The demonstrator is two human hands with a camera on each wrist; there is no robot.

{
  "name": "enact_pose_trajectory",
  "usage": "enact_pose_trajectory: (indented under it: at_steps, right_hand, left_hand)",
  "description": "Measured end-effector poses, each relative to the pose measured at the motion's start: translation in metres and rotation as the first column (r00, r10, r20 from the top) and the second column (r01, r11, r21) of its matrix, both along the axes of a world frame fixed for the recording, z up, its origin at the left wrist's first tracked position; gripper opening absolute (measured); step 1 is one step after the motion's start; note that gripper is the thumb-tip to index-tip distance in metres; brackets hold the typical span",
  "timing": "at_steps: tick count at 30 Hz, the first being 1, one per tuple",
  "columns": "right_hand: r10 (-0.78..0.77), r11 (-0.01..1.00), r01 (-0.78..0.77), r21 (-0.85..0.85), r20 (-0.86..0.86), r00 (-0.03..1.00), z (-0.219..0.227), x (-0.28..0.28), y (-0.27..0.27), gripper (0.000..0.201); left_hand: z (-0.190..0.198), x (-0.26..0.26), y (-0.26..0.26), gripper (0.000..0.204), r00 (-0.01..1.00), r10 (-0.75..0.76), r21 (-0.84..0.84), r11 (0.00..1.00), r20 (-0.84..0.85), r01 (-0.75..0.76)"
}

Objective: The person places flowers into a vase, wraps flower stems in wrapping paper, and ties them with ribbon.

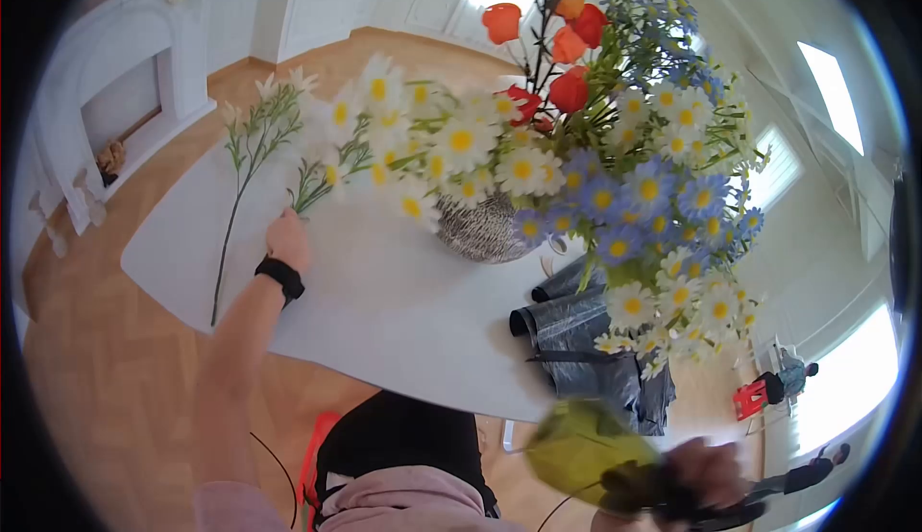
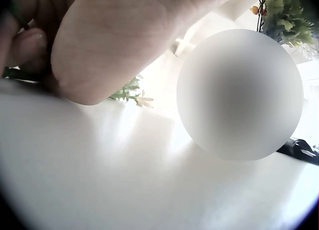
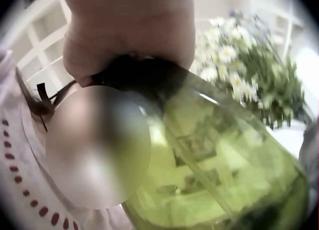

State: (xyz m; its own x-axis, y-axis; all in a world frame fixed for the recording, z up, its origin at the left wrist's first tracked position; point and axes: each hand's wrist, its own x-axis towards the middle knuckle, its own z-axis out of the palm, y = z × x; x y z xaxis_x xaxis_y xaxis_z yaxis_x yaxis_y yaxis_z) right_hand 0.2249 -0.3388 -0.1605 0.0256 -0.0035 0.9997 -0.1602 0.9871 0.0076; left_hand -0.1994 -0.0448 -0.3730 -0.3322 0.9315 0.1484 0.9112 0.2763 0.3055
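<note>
Beside the table (image 1: 355,311), right hand (image 1: 709,472) grips spray bottle (image 1: 576,447), likely slippery, at neck; left hand (image 1: 288,241) pinches daisy sprig (image 1: 309,188), likely light, pliable.

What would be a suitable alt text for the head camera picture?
A person's left hand holds a leafy flower sprig at a white table, while their right hand grips a green bottle by its black top. Daisies, blue flowers and red and orange blooms rise above a patterned vase beside black rolls; another long stem lies at the left.
</note>
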Motion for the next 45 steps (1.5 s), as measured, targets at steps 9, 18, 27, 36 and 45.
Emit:
enact_pose_trajectory:
  at_steps: [9,18,27,36,45]
  right_hand:
    - [0.373,0.797,0.081,-0.599,0.592,0.714,0.022,-0.155,0.086,0.024]
    - [0.293,0.926,0.026,-0.376,0.761,0.579,-0.010,-0.165,0.093,0.021]
    - [0.077,0.942,0.074,-0.326,0.427,0.901,-0.008,-0.063,0.048,0.022]
    - [-0.344,0.741,0.246,-0.625,-0.038,0.938,-0.025,-0.050,0.031,0.039]
    - [-0.518,0.338,0.393,-0.855,0.180,0.836,-0.051,-0.056,0.027,0.054]
  left_hand:
    - [0.014,0.014,0.008,0.055,0.965,0.235,-0.263,0.930,-0.113,-0.258]
    - [0.017,0.016,0.009,0.056,0.960,0.221,-0.282,0.922,-0.174,-0.263]
    - [-0.018,0.009,0.022,0.042,0.970,0.177,-0.108,0.975,-0.168,-0.196]
    - [0.007,0.000,0.003,0.034,0.981,0.116,-0.119,0.984,-0.155,-0.135]
    - [0.030,0.024,-0.013,0.029,0.939,-0.045,-0.280,0.958,-0.342,-0.056]
